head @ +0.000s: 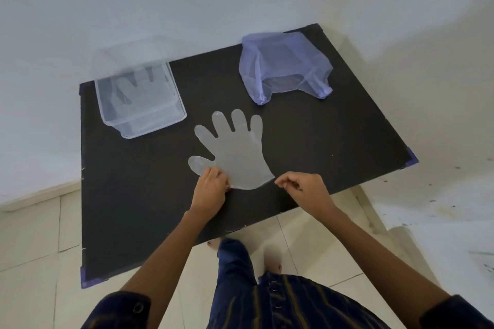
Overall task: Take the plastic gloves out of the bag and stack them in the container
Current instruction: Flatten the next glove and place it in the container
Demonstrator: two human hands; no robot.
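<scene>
Left hand [209,191] fingers pinch glove [238,153] cuff | right hand [304,189] fingers together, empty | no readable writing

No readable text, label or number anywhere.

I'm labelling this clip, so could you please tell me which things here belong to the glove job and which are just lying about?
Part of the job:
- plastic glove flat on the table, left hand on its cuff
- clear container, a glove already inside
- purple bag
- right hand, beside the cuff

Just there:
- black table
- tiled floor
</scene>
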